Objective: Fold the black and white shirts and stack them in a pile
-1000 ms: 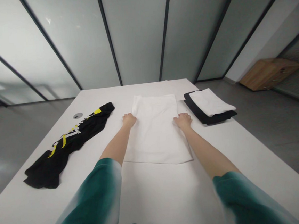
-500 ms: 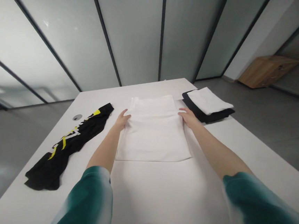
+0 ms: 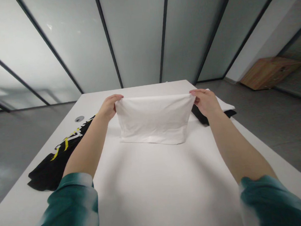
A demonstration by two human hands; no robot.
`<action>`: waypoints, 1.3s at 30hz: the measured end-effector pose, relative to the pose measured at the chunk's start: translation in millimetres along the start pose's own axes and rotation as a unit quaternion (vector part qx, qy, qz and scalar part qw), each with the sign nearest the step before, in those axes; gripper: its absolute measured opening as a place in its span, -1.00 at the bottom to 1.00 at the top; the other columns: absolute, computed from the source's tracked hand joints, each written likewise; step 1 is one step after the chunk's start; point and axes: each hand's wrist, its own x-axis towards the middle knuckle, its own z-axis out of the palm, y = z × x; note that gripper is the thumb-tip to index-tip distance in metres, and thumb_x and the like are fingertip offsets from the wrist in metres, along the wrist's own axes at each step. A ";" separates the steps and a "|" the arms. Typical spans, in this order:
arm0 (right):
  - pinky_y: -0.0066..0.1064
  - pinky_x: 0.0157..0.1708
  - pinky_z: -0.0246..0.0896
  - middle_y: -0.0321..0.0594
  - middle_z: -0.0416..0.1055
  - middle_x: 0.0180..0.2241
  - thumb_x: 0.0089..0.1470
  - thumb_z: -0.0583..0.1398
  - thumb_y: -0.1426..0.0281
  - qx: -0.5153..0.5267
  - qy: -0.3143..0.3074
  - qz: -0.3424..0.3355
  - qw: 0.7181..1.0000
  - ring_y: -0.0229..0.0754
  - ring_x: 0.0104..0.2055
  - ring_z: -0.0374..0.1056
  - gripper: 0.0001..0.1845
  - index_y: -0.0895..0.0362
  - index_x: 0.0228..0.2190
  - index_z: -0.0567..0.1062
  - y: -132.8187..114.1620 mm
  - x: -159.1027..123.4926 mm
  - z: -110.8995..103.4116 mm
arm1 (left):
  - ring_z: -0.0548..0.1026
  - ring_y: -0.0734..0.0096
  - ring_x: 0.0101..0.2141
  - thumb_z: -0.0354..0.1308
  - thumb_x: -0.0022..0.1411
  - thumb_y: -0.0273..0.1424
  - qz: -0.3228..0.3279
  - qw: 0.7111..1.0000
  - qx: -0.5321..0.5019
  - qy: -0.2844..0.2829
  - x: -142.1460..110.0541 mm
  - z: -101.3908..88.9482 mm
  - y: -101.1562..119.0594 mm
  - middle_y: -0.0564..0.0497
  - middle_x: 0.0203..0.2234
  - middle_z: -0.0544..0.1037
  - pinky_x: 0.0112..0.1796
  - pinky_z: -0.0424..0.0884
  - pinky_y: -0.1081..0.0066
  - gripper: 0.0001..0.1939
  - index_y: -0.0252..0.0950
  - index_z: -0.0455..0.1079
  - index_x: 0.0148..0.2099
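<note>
A folded white garment [image 3: 153, 119] hangs in the air above the white table [image 3: 156, 182], doubled over along its top edge. My left hand [image 3: 109, 106] is closed on its upper left corner. My right hand [image 3: 204, 100] is closed on its upper right corner. The cloth's lower edge hangs just above the tabletop, near the middle of the table. Both of my forearms are stretched forward, with green and white sleeves pushed up.
A crumpled black garment with yellow and white print [image 3: 61, 152] lies on the left of the table. A folded stack, white on black [image 3: 226, 108], sits at the right behind my right hand. A round grommet [image 3: 79, 118] is at the far left. A wooden cabinet [image 3: 268, 71] stands by the wall.
Both hands took hold of the white garment at its fold and lifted it off the table. It lay flat before; it now hangs doubled between my hands.
</note>
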 end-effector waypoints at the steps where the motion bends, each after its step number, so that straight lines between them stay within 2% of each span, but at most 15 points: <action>1: -0.40 -0.41 0.33 -0.27 0.46 -0.50 -0.14 0.31 0.43 -0.012 0.007 0.019 1.000 -0.23 -0.43 0.39 -0.92 0.13 -0.48 0.52 -3.7 6.4 6.5 | 0.51 0.26 -0.26 0.28 -0.03 -0.25 -0.007 1.000 0.007 0.001 7.4 3.5 3.2 -0.04 -0.32 0.55 -0.22 0.45 0.32 -0.68 -0.34 0.49 -0.23; 5: -0.45 -0.43 0.29 -0.33 0.38 -0.56 -0.07 0.23 0.50 -0.073 0.030 0.074 0.994 -0.28 -0.47 0.33 -0.96 0.15 -0.51 0.45 -16.5 39.6 37.7 | 0.52 0.18 -0.22 0.24 0.04 -0.17 -0.040 0.999 0.033 0.005 48.1 17.5 17.2 -0.13 -0.28 0.54 -0.14 0.45 0.21 -0.61 -0.39 0.45 -0.19; 8: -0.46 -0.33 0.30 -0.36 0.40 -0.48 0.01 0.19 0.49 -0.084 0.025 0.042 0.995 -0.32 -0.40 0.35 -0.94 0.13 -0.40 0.47 -30.2 64.5 51.5 | 0.51 0.17 -0.15 0.19 0.11 -0.11 0.025 0.998 0.054 0.006 75.8 20.8 34.0 -0.13 -0.23 0.52 -0.08 0.42 0.19 -0.56 -0.41 0.43 -0.14; 11: -0.40 -0.22 0.28 -0.34 0.44 -0.34 0.07 0.17 0.45 -0.090 0.006 -0.036 0.995 -0.31 -0.27 0.37 -0.85 0.10 -0.27 0.49 -37.9 74.1 47.3 | 0.48 0.17 -0.08 0.14 0.17 -0.13 0.107 0.991 0.077 0.007 77.0 17.3 48.5 -0.10 -0.17 0.49 -0.04 0.36 0.17 -0.55 -0.40 0.43 -0.06; 13: -0.36 -0.17 0.28 -0.32 0.46 -0.26 0.09 0.17 0.40 -0.106 -0.007 -0.076 0.991 -0.26 -0.18 0.38 -0.81 0.08 -0.21 0.49 -32.4 64.0 35.2 | 0.46 0.18 -0.05 0.11 0.20 -0.14 0.126 0.987 0.095 0.007 54.9 11.4 48.3 -0.09 -0.16 0.48 -0.02 0.33 0.17 -0.54 -0.39 0.42 -0.01; 16: -0.32 -0.16 0.30 -0.30 0.49 -0.23 0.06 0.21 0.32 -0.153 -0.025 -0.054 0.986 -0.17 -0.13 0.39 -0.73 0.04 -0.15 0.50 -4.2 22.1 8.5 | 0.44 0.20 -0.05 0.14 0.14 -0.14 0.095 0.986 0.137 -0.027 -6.2 -3.5 23.9 -0.09 -0.16 0.50 -0.01 0.32 0.22 -0.53 -0.34 0.44 0.00; 20: -0.29 -0.18 0.32 -0.23 0.53 -0.39 -0.05 0.29 0.33 -0.244 -0.103 0.114 0.958 -0.08 -0.24 0.44 -0.66 0.09 -0.16 0.53 50.0 -51.6 -28.3 | 0.45 0.18 -0.12 0.25 0.01 -0.08 -0.053 0.957 0.223 -0.177 -90.5 -27.0 -37.9 -0.07 -0.18 0.55 -0.10 0.34 0.33 -0.56 -0.24 0.52 -0.12; 21: -0.27 -0.17 0.32 -0.21 0.54 -0.42 -0.06 0.28 0.34 -0.259 -0.129 0.156 0.944 -0.06 -0.26 0.45 -0.69 0.10 -0.20 0.53 61.5 -66.6 -35.1 | 0.46 0.18 -0.18 0.26 -0.03 -0.08 -0.100 0.943 0.246 -0.198 -104.4 -31.2 -52.2 -0.06 -0.24 0.56 -0.16 0.35 0.33 -0.55 -0.23 0.54 -0.13; 22: -0.27 -0.15 0.32 -0.19 0.55 -0.42 -0.05 0.27 0.35 -0.266 -0.150 0.164 0.938 -0.06 -0.25 0.46 -0.70 0.10 -0.20 0.52 71.1 -78.7 -40.4 | 0.46 0.21 -0.26 0.26 -0.04 -0.06 -0.125 0.938 0.264 -0.188 -114.6 -34.2 -64.3 -0.03 -0.34 0.55 -0.23 0.34 0.34 -0.54 -0.23 0.54 -0.14; 24: -0.27 -0.13 0.31 -0.17 0.57 -0.39 -0.02 0.24 0.34 -0.269 -0.157 0.149 0.939 -0.07 -0.22 0.47 -0.71 0.11 -0.20 0.51 84.9 -94.4 -45.7 | 0.41 0.28 -0.40 0.20 -0.01 -0.02 -0.141 0.939 0.283 -0.138 -124.3 -36.0 -80.9 0.03 -0.49 0.47 -0.36 0.29 0.38 -0.53 -0.23 0.54 -0.15; 27: -0.31 -0.17 0.30 -0.18 0.56 -0.40 0.01 0.17 0.33 -0.280 -0.134 0.112 0.944 -0.09 -0.24 0.46 -0.74 0.12 -0.22 0.50 97.0 -100.6 -42.2 | 0.32 0.36 -0.52 0.15 0.04 -0.02 -0.132 0.943 0.297 -0.076 -122.5 -29.2 -91.0 0.08 -0.60 0.37 -0.47 0.18 0.41 -0.57 -0.25 0.52 -0.23; 30: -0.34 -0.30 0.27 -0.25 0.50 -0.48 0.02 0.14 0.31 -0.327 -0.107 0.091 0.934 -0.11 -0.36 0.42 -0.75 0.12 -0.26 0.50 105.6 -98.8 -31.5 | 0.30 0.37 -0.55 0.15 0.06 -0.09 -0.117 0.931 0.344 -0.020 -120.0 -16.8 -95.9 0.10 -0.66 0.31 -0.49 0.16 0.41 -0.68 -0.24 0.47 -0.33; 33: -0.35 -0.37 0.22 -0.31 0.45 -0.53 0.03 0.14 0.27 -0.393 -0.091 0.070 0.912 -0.14 -0.45 0.36 -0.75 0.10 -0.28 0.52 111.5 -99.1 -22.6 | 0.34 0.32 -0.52 0.11 0.10 -0.16 -0.083 0.915 0.393 0.045 -127.2 -6.5 -103.6 0.11 -0.66 0.29 -0.45 0.19 0.39 -0.76 -0.21 0.43 -0.33; 35: -0.35 -0.35 0.21 -0.31 0.46 -0.52 0.05 0.13 0.26 -0.429 -0.084 0.050 0.898 -0.15 -0.45 0.36 -0.75 0.08 -0.28 0.53 113.3 -101.1 -19.8 | 0.33 0.30 -0.52 0.08 0.12 -0.17 -0.061 0.910 0.406 0.066 -135.1 -3.0 -109.0 0.13 -0.67 0.27 -0.42 0.20 0.38 -0.77 -0.19 0.42 -0.28; 39: -0.32 -0.26 0.23 -0.24 0.52 -0.43 0.09 0.12 0.28 -0.471 -0.106 0.018 0.876 -0.11 -0.36 0.40 -0.74 0.08 -0.26 0.55 114.1 -103.8 -20.0 | 0.31 0.30 -0.53 0.05 0.12 -0.19 -0.059 0.909 0.409 0.061 -144.0 -1.5 -112.5 0.15 -0.69 0.23 -0.42 0.19 0.39 -0.78 -0.17 0.40 -0.26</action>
